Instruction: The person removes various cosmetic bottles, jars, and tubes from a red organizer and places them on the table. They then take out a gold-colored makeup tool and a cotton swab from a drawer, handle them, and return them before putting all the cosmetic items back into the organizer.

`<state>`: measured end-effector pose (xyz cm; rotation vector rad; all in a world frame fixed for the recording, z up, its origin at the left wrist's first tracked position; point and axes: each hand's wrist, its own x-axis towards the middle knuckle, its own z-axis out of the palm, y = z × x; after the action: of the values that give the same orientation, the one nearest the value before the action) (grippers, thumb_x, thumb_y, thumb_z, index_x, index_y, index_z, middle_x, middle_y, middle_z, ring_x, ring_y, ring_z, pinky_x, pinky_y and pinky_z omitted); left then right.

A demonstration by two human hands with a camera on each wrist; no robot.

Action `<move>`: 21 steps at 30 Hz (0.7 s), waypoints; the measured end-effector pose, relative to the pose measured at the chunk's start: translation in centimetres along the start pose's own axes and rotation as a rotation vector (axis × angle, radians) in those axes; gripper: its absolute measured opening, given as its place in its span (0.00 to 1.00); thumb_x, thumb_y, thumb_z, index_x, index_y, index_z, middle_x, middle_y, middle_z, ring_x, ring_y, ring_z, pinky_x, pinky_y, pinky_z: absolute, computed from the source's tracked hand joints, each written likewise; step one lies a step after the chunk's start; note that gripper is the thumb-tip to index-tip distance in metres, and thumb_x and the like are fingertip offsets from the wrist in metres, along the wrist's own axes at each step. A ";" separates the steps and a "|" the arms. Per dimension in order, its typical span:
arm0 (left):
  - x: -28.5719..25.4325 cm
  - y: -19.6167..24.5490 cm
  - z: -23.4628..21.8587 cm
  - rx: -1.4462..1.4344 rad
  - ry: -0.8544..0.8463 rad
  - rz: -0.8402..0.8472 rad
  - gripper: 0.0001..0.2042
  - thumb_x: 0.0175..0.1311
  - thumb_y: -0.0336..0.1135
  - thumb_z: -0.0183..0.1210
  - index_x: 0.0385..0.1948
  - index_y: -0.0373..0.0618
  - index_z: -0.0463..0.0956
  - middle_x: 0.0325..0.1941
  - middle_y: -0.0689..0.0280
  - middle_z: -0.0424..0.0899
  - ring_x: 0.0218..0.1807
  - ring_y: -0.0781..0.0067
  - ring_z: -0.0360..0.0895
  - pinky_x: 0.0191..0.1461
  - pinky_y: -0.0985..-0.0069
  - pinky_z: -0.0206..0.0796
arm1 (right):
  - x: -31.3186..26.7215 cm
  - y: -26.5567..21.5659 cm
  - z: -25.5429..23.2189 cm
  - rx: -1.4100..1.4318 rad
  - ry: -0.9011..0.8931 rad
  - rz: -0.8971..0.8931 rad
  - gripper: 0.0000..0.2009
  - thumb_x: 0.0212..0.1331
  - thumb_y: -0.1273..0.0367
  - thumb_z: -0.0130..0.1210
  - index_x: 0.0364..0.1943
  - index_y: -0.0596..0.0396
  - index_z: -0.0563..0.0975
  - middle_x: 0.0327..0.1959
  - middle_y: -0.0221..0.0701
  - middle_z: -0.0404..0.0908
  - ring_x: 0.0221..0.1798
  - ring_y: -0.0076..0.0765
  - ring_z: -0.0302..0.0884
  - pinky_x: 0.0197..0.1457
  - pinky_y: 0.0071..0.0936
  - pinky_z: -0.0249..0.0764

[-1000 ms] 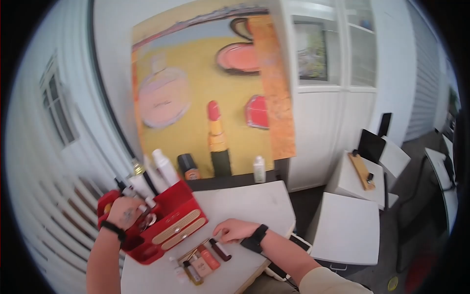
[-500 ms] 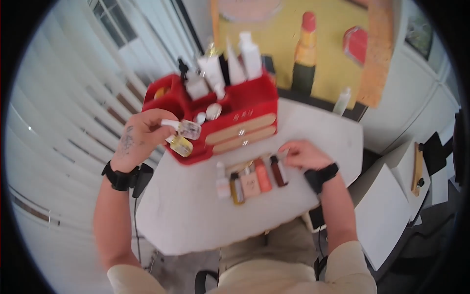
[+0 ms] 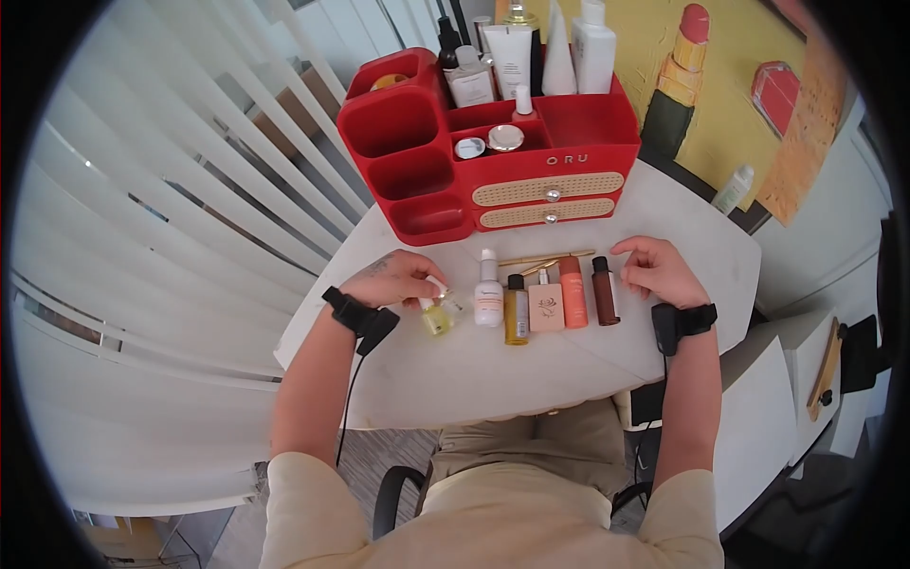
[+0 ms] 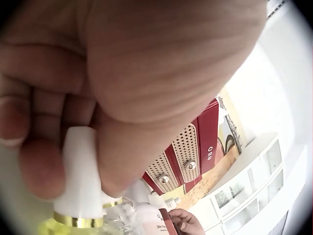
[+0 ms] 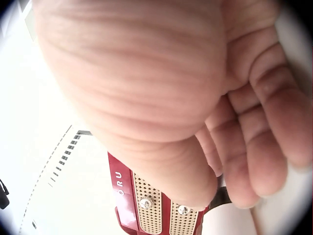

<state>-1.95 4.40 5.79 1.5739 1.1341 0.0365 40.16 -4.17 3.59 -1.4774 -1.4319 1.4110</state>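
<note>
The left hand (image 3: 400, 277) pinches two small bottles by their white caps, low over the left of the table; one is a yellow bottle (image 3: 435, 319), the other a clear bottle (image 3: 452, 302). In the left wrist view the white cap (image 4: 80, 171) with a gold ring lies between thumb and fingers. To their right stand or lie a white bottle (image 3: 488, 296), an amber bottle (image 3: 516, 316), a pink bottle (image 3: 546, 305), a coral tube (image 3: 573, 296) and a dark red bottle (image 3: 605, 294). Beside the last, the right hand (image 3: 662, 269) rests loosely curled, holding nothing.
A red organizer (image 3: 545, 156) with two woven drawers stands behind, holding bottles, tubes and jars; its left compartments are bare. Gold sticks (image 3: 547, 259) lie behind the row. The white table (image 3: 445, 379) ends near the lap. A green-white bottle (image 3: 733, 189) stands back right.
The left hand has come from the organizer down to the table with the two small bottles. The head view has tilted down and shifted left. The right hand stays by the dark red bottle.
</note>
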 end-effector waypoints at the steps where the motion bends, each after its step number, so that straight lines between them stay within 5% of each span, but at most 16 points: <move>1: 0.3 0.3 0.2 -0.013 0.014 0.027 0.10 0.63 0.31 0.59 0.43 0.40 0.80 0.35 0.68 0.82 0.32 0.83 0.75 0.34 0.85 0.69 | 0.0 -0.1 0.1 -0.009 0.008 0.004 0.15 0.57 0.74 0.56 0.50 0.56 0.77 0.25 0.24 0.77 0.26 0.18 0.73 0.26 0.18 0.69; 10: 0.6 -0.5 3.0 -0.177 0.350 0.155 0.15 0.61 0.28 0.60 0.49 0.34 0.75 0.36 0.65 0.81 0.31 0.81 0.75 0.32 0.84 0.67 | 0.2 -0.1 0.3 -0.007 0.016 0.010 0.15 0.57 0.76 0.55 0.50 0.56 0.77 0.25 0.23 0.77 0.25 0.16 0.71 0.26 0.16 0.68; 15: 0.1 -1.8 4.7 -0.313 0.543 0.250 0.15 0.60 0.26 0.59 0.49 0.35 0.75 0.41 0.64 0.80 0.38 0.79 0.77 0.41 0.82 0.71 | 0.4 0.2 0.2 -0.010 0.021 0.002 0.15 0.57 0.77 0.54 0.50 0.56 0.77 0.25 0.23 0.77 0.24 0.15 0.70 0.26 0.16 0.67; 21: -0.2 -3.4 5.1 -0.338 0.568 0.305 0.14 0.59 0.25 0.57 0.48 0.35 0.76 0.39 0.64 0.82 0.39 0.78 0.80 0.45 0.80 0.71 | 0.2 0.2 0.2 0.006 0.063 0.006 0.14 0.58 0.76 0.53 0.50 0.55 0.78 0.24 0.22 0.77 0.23 0.14 0.69 0.25 0.15 0.67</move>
<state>-1.31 0.17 1.46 1.4488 1.2199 0.8800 40.00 -4.02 3.29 -1.5100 -1.3849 1.3594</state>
